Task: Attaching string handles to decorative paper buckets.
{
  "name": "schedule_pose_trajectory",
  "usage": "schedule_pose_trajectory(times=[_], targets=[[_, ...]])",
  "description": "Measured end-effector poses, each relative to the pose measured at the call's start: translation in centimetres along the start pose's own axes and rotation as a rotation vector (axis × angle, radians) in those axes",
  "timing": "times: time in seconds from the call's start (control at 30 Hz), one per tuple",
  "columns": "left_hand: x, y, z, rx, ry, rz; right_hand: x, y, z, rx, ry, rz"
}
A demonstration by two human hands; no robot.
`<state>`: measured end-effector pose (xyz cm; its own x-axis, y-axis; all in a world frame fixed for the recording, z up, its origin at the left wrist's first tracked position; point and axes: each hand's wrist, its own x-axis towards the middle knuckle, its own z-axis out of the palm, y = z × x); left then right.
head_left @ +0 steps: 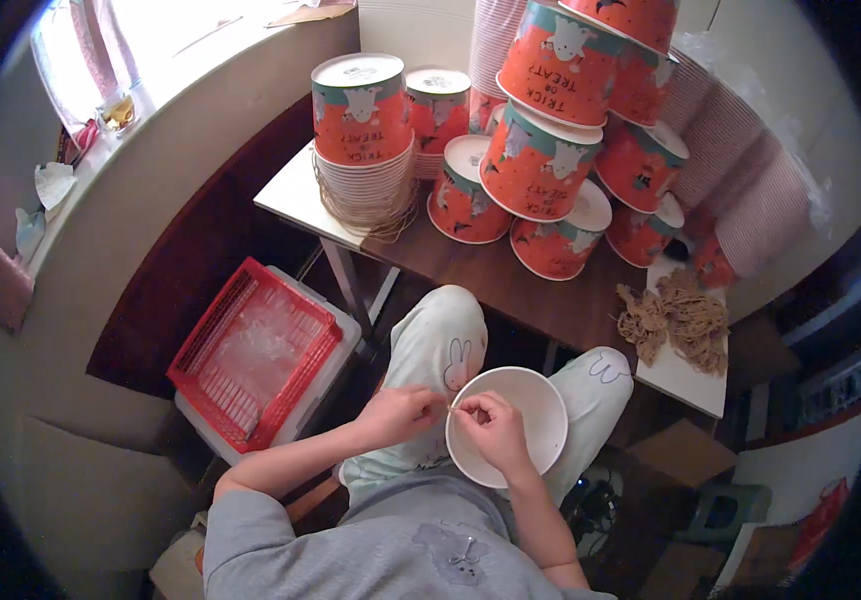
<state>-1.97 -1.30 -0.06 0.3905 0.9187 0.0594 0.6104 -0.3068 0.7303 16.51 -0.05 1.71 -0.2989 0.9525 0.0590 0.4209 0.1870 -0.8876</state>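
Observation:
A white-lined paper bucket (533,388) rests in my lap between my knees, its open mouth facing up. My right hand (494,430) is over the bucket's near-left rim, thumb and fingers pinched together. Just left of the bucket, my left hand (401,413) is closed in a pinch too. Both sets of fingertips nearly meet at the rim. Something thin and pale shows between them, too small to make out.
Upside-down orange buckets (541,160) are piled on the brown table (471,265) ahead. A nested stack (361,130) with twine loops stands at its left. Twine bundles (691,320) lie on the right. A red plastic basket (261,350) sits at lower left.

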Motion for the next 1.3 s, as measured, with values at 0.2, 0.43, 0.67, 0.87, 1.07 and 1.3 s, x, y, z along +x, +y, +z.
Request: schedule_pose_trajectory(times=[0.2, 0.43, 0.67, 0.87, 1.07, 1.3], targets=[[0.0, -0.5, 1.2, 0.003, 0.042, -0.031, -0.2, 0.2, -0.2, -0.003, 0.004, -0.009], [0.0, -0.3, 1.6, -0.071, 0.098, -0.023, -0.4, 0.2, -0.1, 0.008, 0.001, 0.001], [0.3, 0.4, 0.5, -0.164, 0.271, -0.037, -0.4, 0.0, -0.1, 0.003, 0.011, 0.018], [0.8, 0.4, 0.6, -0.13, 0.312, 0.247, -0.4, -0.2, 0.0, -0.024, 0.022, 0.015], [0.7, 0.7, 0.7, -0.263, 0.294, 0.113, -0.4, 0.1, 0.0, -0.013, 0.039, -0.008], [0.7, 1.0, 0.6, -0.256, 0.242, 0.115, -0.4, 0.2, -0.1, -0.017, 0.02, 0.008]])
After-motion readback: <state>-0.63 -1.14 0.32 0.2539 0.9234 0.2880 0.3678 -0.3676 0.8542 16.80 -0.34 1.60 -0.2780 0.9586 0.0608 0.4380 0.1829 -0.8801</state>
